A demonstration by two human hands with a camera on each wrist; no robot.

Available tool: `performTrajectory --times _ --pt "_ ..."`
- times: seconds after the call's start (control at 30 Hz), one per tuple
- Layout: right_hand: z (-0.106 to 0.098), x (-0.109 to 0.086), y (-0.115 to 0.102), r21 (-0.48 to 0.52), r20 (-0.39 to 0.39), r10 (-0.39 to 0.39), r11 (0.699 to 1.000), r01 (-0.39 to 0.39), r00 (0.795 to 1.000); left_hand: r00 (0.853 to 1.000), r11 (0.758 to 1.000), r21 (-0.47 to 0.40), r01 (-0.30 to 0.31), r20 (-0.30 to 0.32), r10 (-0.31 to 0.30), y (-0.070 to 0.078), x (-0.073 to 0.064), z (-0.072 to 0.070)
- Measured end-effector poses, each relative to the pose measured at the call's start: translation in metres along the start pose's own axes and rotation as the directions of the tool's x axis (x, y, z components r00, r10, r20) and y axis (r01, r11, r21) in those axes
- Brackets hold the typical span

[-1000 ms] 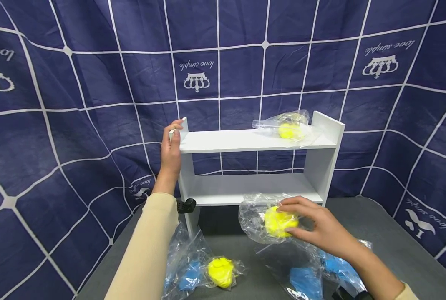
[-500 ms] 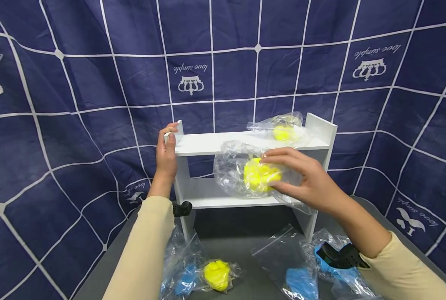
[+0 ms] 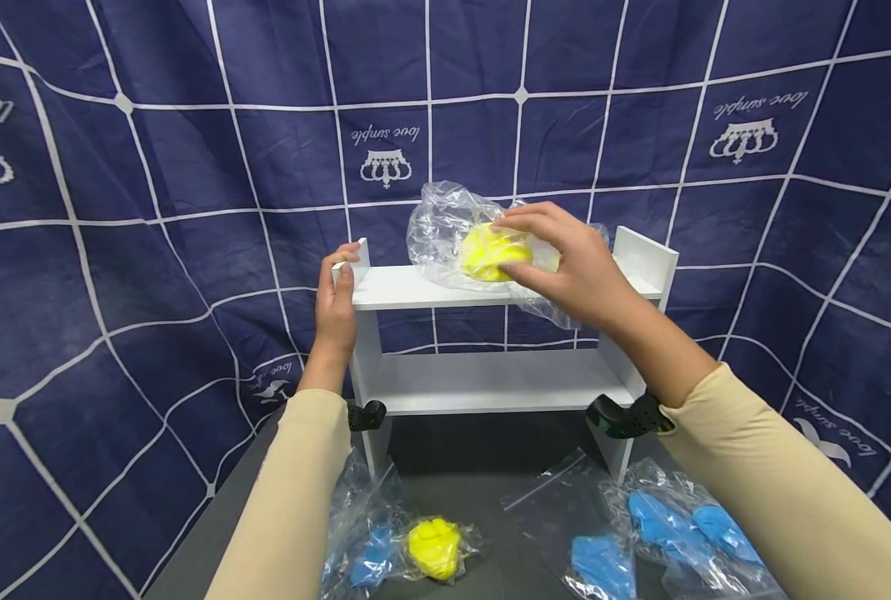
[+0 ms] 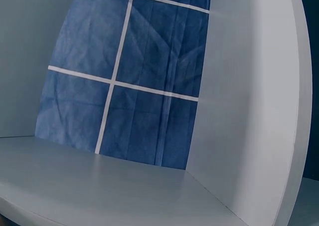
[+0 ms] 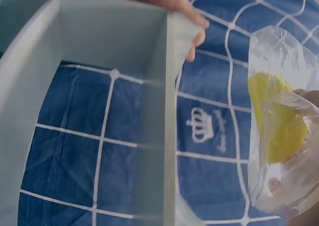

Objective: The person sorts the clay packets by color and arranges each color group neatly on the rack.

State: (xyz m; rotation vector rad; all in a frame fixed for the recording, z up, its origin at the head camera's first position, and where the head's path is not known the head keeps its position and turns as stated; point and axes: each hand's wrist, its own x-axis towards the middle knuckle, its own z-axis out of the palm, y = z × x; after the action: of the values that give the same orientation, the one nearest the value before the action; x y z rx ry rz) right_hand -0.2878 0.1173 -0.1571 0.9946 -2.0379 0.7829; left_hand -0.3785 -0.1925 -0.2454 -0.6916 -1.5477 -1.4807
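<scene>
In the head view my right hand (image 3: 573, 262) pinches a yellow lump in a clear plastic bag (image 3: 490, 252) between thumb and fingers, just above the top board of a white two-tier shelf (image 3: 430, 292). The right wrist view also shows this bagged yellow lump (image 5: 279, 116), partly under crinkled plastic. My left hand (image 3: 335, 308) grips the top of the shelf's left side panel, thumb in front. Behind my right hand, another bagged yellow lump on the top board is mostly hidden. The left wrist view shows only the shelf's inside (image 4: 239, 86) and cloth behind.
On the dark grey table (image 3: 483, 467) lie a bagged yellow lump (image 3: 434, 548), a bagged blue lump (image 3: 373, 557) at left, and bagged blue pieces (image 3: 603, 565) at right. A navy cloth with white grid lines (image 3: 287, 150) hangs behind the shelf.
My right hand has lifted the bagged yellow lump from near the lower board up to the top board, moving slightly left. The left hand keeps its grip on the side panel.
</scene>
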Motion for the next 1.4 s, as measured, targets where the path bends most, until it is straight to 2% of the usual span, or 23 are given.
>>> performTrajectory --times 0.17,0.33,0.47,0.57,0.77,0.97,1.07,1.2,1.4 --pt "0.004 0.015 0.014 -0.056 0.022 0.104 0.993 -0.103 0.994 1.000 1.000 -0.015 0.003 -0.001 -0.003 0.006 0.001 0.001" --pt "0.008 0.024 0.031 -0.105 0.026 0.207 0.973 -0.203 0.978 1.000 1.000 -0.023 0.011 0.001 -0.011 0.006 0.001 0.002" --pt "0.011 0.028 0.044 -0.149 0.048 0.294 0.947 -0.284 0.955 1.000 0.999 -0.031 -0.011 0.005 0.011 0.003 0.001 0.001" --pt "0.013 0.029 0.052 -0.198 0.095 0.350 0.924 -0.327 0.932 0.999 0.999 -0.032 -0.031 0.010 0.032 0.002 0.002 0.000" --pt "0.018 0.027 0.058 -0.300 0.192 0.395 0.895 -0.329 0.899 1.000 0.999 -0.035 -0.022 0.002 0.022 0.001 0.003 0.000" --pt "0.020 0.024 0.060 -0.328 0.245 0.404 0.890 -0.317 0.881 1.000 1.000 -0.017 0.002 0.006 -0.002 0.003 0.001 0.003" --pt "0.022 0.022 0.060 -0.309 0.256 0.391 0.899 -0.309 0.884 1.000 1.000 -0.020 0.010 0.001 -0.010 0.015 -0.002 0.004" --pt "0.024 0.018 0.059 -0.262 0.223 0.374 0.912 -0.314 0.900 1.000 0.999 -0.028 0.028 0.003 -0.028 0.033 -0.006 0.005" --pt "0.022 0.008 0.054 -0.258 0.103 0.311 0.926 -0.277 0.945 0.999 0.999 -0.029 0.037 0.002 -0.037 0.040 -0.008 0.005"
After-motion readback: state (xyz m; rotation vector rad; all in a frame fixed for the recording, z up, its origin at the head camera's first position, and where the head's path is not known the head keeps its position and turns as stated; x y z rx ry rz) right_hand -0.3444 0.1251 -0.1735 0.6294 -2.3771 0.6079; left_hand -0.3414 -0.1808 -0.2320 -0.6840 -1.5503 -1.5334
